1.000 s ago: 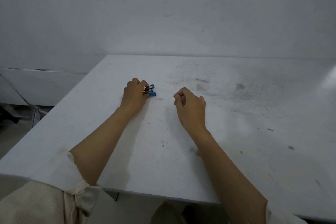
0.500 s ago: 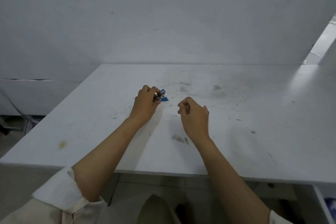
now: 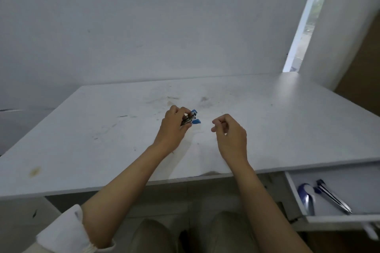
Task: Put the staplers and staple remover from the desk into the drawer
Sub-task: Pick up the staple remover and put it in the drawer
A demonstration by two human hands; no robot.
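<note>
My left hand is closed around a small staple remover with blue grips and metal jaws, held just above the middle of the white desk. My right hand hovers beside it to the right, fingers loosely curled and holding nothing. At the lower right, under the desk edge, a white drawer stands pulled out. Inside it lie a blue and silver stapler and a second silver stapler with a blue end.
A white wall rises behind the desk. A narrow window strip shows at the upper right. My knees are below the desk front. The desk surface bears smudges and a brown stain at the left.
The view has swung back and to the right, bringing the pulled-out drawer and its staplers into sight. My left hand has lifted the staple remover slightly off the desk; my right hand's fingers have loosened.
</note>
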